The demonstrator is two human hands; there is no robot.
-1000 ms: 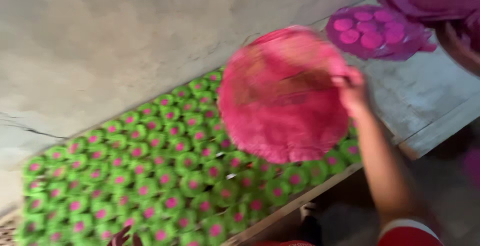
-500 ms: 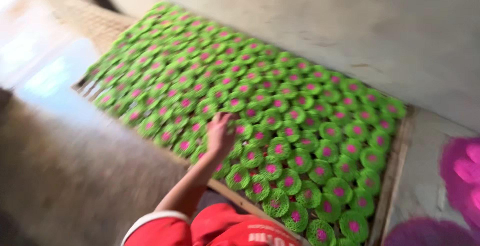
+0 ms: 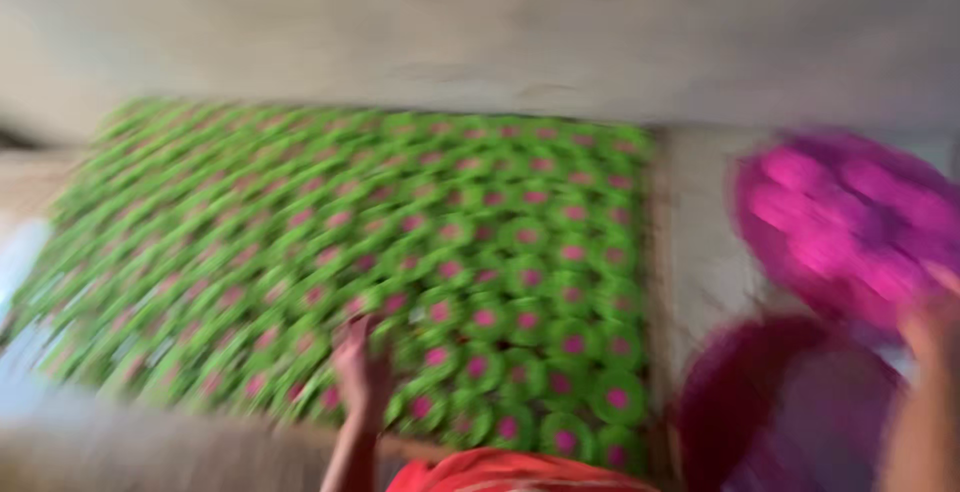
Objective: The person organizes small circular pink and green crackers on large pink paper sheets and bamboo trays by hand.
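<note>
Two hands show through heavy blur: the left hand point(image 3: 362, 372) lies flat, fingers spread, on the near edge of the mat of green-and-pink discs point(image 3: 400, 252), gripping nothing. Right of that mat, the right hand point(image 3: 935, 327) touches a pink tray point(image 3: 840, 222), though its grip cannot be told; a darker magenta tray point(image 3: 770, 402) sits just below.

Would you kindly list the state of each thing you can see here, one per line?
Flat mat of green discs with pink centres: lying flat, discs packed in rows.
Left hand: resting on the mat's near edge; grip too blurred to tell.
Right hand: raised at the pink tray's lower edge; grip unclear.
Round pink tray of pink discs: held up, tilted.
Dark magenta round tray: low, blurred.
</note>
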